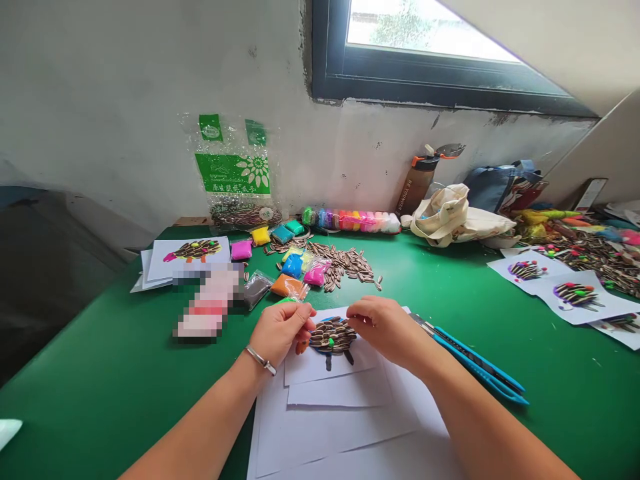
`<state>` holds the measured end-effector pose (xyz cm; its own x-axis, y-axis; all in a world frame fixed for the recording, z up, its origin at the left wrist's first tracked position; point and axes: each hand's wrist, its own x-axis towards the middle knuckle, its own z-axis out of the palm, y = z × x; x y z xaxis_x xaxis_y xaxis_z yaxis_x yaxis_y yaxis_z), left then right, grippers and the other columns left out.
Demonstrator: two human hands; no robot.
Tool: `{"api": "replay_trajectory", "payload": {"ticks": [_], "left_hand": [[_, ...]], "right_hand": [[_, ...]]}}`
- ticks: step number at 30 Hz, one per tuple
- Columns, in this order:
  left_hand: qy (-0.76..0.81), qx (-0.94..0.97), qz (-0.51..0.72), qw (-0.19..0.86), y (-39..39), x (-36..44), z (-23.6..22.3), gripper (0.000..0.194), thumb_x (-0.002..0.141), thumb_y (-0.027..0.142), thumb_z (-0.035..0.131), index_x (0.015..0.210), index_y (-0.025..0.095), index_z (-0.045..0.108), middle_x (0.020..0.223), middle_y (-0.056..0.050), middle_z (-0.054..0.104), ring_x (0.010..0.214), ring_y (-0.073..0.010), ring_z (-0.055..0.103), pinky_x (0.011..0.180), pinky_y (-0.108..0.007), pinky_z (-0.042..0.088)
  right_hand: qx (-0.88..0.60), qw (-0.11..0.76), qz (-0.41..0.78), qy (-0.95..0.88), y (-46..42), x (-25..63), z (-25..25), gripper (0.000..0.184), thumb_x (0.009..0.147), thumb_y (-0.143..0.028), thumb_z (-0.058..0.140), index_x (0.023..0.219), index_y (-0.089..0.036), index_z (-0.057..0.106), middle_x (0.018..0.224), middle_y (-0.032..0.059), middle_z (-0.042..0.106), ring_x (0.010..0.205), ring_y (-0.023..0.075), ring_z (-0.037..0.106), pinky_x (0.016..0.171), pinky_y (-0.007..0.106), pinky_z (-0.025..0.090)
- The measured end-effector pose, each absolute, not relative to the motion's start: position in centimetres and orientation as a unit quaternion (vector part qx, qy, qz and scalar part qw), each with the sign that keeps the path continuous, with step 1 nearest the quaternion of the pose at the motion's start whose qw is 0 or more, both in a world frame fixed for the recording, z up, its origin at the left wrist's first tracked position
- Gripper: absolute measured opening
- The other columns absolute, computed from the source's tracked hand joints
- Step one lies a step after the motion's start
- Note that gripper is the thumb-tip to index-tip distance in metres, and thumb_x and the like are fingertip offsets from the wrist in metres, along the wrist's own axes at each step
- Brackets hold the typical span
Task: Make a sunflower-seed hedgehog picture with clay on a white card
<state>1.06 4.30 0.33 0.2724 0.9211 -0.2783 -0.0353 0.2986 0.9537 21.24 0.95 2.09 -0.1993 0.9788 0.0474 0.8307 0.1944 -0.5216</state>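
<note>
Near the front edge of the green table (150, 373), on the top sheet of a stack of white paper (340, 420): a seed figure (333, 335), an oval body of striped sunflower seeds with small bright clay dots. Long axis roughly left to right across the view, two dark legs pointing down toward the person; orange bit at its left end, largely hidden behind fingers. Left hand (281, 330), bracelet at the wrist, curled at the figure's left end, fingertips pinched together on or just above the edge; whether anything is held between them, cannot tell. Right hand (383, 323) arched over the right end, fingers bent down and nearly closed, touching the top right of the body; nothing clearly gripped, fingertips hidden. Just right of the right forearm, a blue utility knife (475, 363) lying diagonally, its far end tucked under the wrist. Behind the figure, a loose pile of sunflower seeds (345, 261) and small packets of coloured clay (295, 267), close enough to crowd the far side. Farther back against the wall, a clear seed bag (235, 180) with green print, a row of clay tubs (350, 220), a bottle (420, 180), a cloth bag (450, 217). At far left a finished figure on paper (193, 253); at far right more finished figures (575, 293), well apart.
</note>
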Motion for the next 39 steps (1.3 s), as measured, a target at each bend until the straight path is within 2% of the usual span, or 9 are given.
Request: {"api": "replay_trajectory", "payload": {"ticks": [4, 9, 17, 23, 30, 39], "left_hand": [[0.478, 0.465, 0.367, 0.648, 4.4, 1.1, 0.2, 0.046, 0.063, 0.055, 0.074, 0.069, 0.01, 0.066, 0.058, -0.002, 0.057, 0.045, -0.0107, 0.049, 0.036, -0.024, 0.042], [0.479, 0.467, 0.367, 0.647, 4.5, 1.2, 0.1, 0.046, 0.063, 0.055, 0.074, 0.07, 0.01, 0.066, 0.058, -0.001, 0.057, 0.045, -0.0108, 0.049, 0.036, -0.024, 0.041], [0.483, 0.467, 0.362, 0.646, 4.4, 1.2, 0.1, 0.046, 0.064, 0.055, 0.073, 0.069, 0.01, 0.067, 0.057, -0.002, 0.057, 0.044, -0.0105, 0.049, 0.036, -0.023, 0.04], [0.485, 0.466, 0.36, 0.647, 4.4, 1.1, 0.0, 0.044, 0.064, 0.054, 0.072, 0.069, 0.011, 0.067, 0.056, -0.002, 0.056, 0.044, -0.0104, 0.049, 0.036, -0.023, 0.039], [0.485, 0.467, 0.356, 0.648, 4.5, 1.1, -0.1, 0.042, 0.067, 0.052, 0.071, 0.07, 0.011, 0.067, 0.058, -0.003, 0.057, 0.045, -0.0105, 0.049, 0.037, -0.023, 0.04], [0.486, 0.47, 0.352, 0.647, 4.4, 1.2, 0.0, 0.04, 0.067, 0.051, 0.071, 0.069, 0.011, 0.066, 0.058, -0.002, 0.057, 0.044, -0.01, 0.048, 0.038, -0.023, 0.039]], "right_hand": [[-0.604, 0.173, 0.207, -0.75, 0.8, 21.0, 2.1, 0.021, 0.08, -0.01, 0.048, 0.082, -0.022, 0.065, 0.073, -0.0014, 0.061, 0.064, 0.0109, 0.05, 0.057, 0.021, 0.03], [-0.608, 0.151, 0.197, -0.754, 1.0, 21.0, 2.0, 0.017, 0.079, -0.013, 0.05, 0.072, -0.021, 0.063, 0.069, -0.0016, 0.058, 0.064, 0.011, 0.048, 0.056, 0.022, 0.027], [-0.6, 0.135, 0.166, -0.771, 1.0, 20.9, 1.1, 0.02, 0.078, -0.008, 0.048, 0.079, -0.019, 0.064, 0.075, 0.0008, 0.059, 0.069, 0.0122, 0.049, 0.059, 0.022, 0.026], [-0.615, 0.115, 0.144, -0.767, 1.1, 21.1, 0.8, 0.015, 0.077, -0.011, 0.05, 0.073, -0.02, 0.061, 0.072, -0.0008, 0.058, 0.066, 0.0112, 0.047, 0.057, 0.023, 0.023], [-0.613, 0.088, 0.155, -0.77, 1.1, 21.2, 1.1, 0.021, 0.08, -0.01, 0.047, 0.068, -0.019, 0.063, 0.07, 0.0003, 0.059, 0.067, 0.0114, 0.05, 0.058, 0.023, 0.025], [-0.612, 0.121, 0.175, -0.762, 1.3, 20.8, 0.6, 0.02, 0.078, -0.009, 0.045, 0.064, -0.018, 0.056, 0.067, -0.0011, 0.055, 0.062, 0.0106, 0.046, 0.057, 0.023, 0.025]]}}
